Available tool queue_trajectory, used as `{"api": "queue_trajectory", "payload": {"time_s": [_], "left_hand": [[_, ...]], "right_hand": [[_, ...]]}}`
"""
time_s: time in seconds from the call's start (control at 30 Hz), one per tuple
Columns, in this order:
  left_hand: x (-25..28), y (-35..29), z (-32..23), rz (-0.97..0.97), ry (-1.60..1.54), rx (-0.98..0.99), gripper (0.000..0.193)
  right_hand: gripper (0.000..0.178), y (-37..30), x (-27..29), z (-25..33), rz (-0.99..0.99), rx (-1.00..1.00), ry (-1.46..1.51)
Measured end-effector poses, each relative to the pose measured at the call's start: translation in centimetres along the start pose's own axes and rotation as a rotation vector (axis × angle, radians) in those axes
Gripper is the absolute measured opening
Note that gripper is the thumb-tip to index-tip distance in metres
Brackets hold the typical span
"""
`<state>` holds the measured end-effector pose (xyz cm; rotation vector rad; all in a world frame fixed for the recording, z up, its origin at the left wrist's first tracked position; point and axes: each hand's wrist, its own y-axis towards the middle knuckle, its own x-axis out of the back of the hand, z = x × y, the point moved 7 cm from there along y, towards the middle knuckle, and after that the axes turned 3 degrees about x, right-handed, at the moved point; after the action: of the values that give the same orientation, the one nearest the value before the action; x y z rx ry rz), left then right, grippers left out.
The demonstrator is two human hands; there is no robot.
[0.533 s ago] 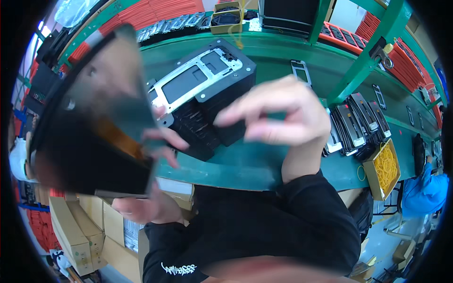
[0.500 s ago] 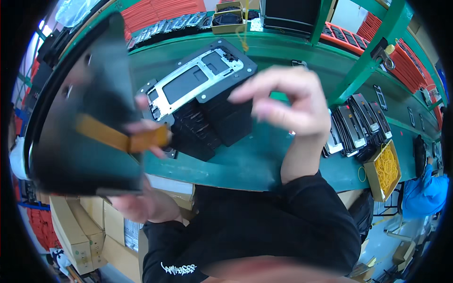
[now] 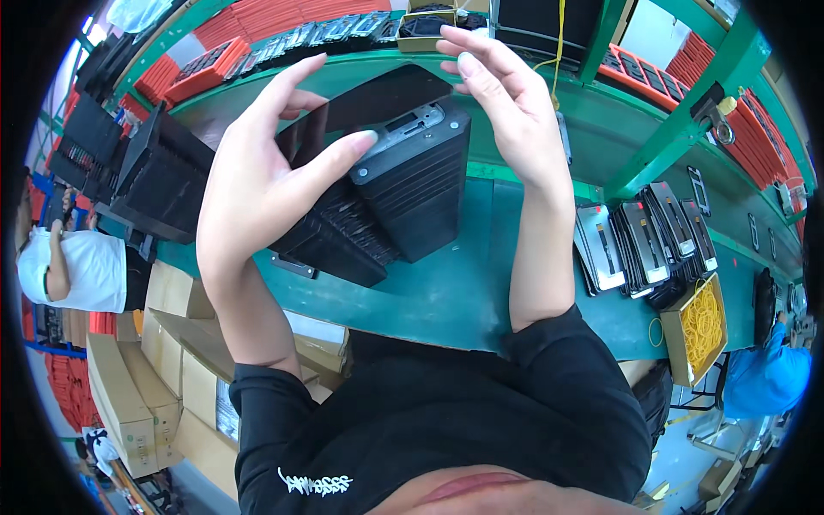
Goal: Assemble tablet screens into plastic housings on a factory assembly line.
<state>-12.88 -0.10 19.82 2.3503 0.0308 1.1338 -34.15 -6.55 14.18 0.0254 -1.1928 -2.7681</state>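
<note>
A dark glossy screen panel (image 3: 369, 101) lies tilted over a metal phone frame (image 3: 412, 124), on top of a ribbed black block-shaped fixture (image 3: 416, 193). My left hand (image 3: 266, 172) spans the panel's left end, its thumb along the near edge and its fingers toward the far side. Beside the panel's far right corner, my right hand (image 3: 511, 103) is raised with fingers apart and nothing in it. The panel covers most of the frame; the underside of the panel is hidden.
Dark panels stand in stacks (image 3: 163, 176) to the left. Several silver-and-black screen parts (image 3: 639, 245) lie at right, beside a cardboard box of yellow rubber bands (image 3: 704, 318). A green post (image 3: 669, 129) rises at the right. People work at both sides.
The panel, held up at left with its orange flex strip showing, now lies over the frame, glossy face up. My left hand moved with it; my right hand rose away from the fixture.
</note>
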Motion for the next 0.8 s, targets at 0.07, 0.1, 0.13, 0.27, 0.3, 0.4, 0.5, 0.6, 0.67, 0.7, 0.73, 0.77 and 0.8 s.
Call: {"api": "queue_trajectory", "payload": {"time_s": [0.07,0.1,0.13,0.27,0.3,0.4,0.5,0.6,0.67,0.7,0.73,0.77,0.8], "left_hand": [[-0.5,0.4,-0.2,0.033,0.006,0.025,0.069],[-0.5,0.4,-0.3,0.032,0.005,0.026,0.069],[-0.4,0.3,-0.3,0.023,0.007,0.032,0.069],[0.7,-0.6,0.2,-0.034,0.006,0.01,0.072],[1.2,-1.0,0.3,-0.073,0.001,-0.023,0.075],[1.5,-1.5,0.0,-0.087,-0.011,-0.025,0.076],[1.0,-1.5,-0.1,-0.045,-0.029,0.047,0.072],[0.1,-0.3,0.6,-0.016,0.01,0.03,0.074],[0.0,-0.1,0.6,-0.009,-0.012,0.058,0.074],[-0.1,-0.1,0.7,-0.001,-0.032,0.087,0.074],[-0.3,0.0,0.8,0.007,-0.055,0.115,0.075],[-0.4,0.1,0.8,0.006,-0.058,0.114,0.075],[-0.5,0.1,0.6,-0.007,-0.031,0.085,0.076]], "right_hand": [[0.043,-0.1,0.0,-0.7,0.014,-0.05,0.053],[0.045,-0.1,0.0,-0.9,0.021,-0.075,0.079],[0.045,-0.1,0.0,-0.9,0.023,-0.075,0.079],[0.048,-0.2,-0.3,-1.4,0.048,-0.179,0.104],[0.049,-0.2,-0.3,-1.4,0.058,-0.185,0.11],[0.049,-0.2,-0.4,-1.7,0.081,-0.197,0.127],[0.051,-0.3,-1.0,-2.5,0.117,-0.244,0.169],[0.052,-0.3,-1.1,-2.3,0.11,-0.268,0.163],[0.052,-0.3,-1.1,-2.3,0.104,-0.279,0.157],[0.052,-0.4,-1.3,-2.3,0.12,-0.29,0.177],[0.051,-0.5,-1.4,-2.5,0.137,-0.301,0.196],[0.051,-0.5,-1.5,-2.6,0.153,-0.312,0.215],[0.051,-0.6,-1.4,-2.7,0.154,-0.312,0.212]]}}
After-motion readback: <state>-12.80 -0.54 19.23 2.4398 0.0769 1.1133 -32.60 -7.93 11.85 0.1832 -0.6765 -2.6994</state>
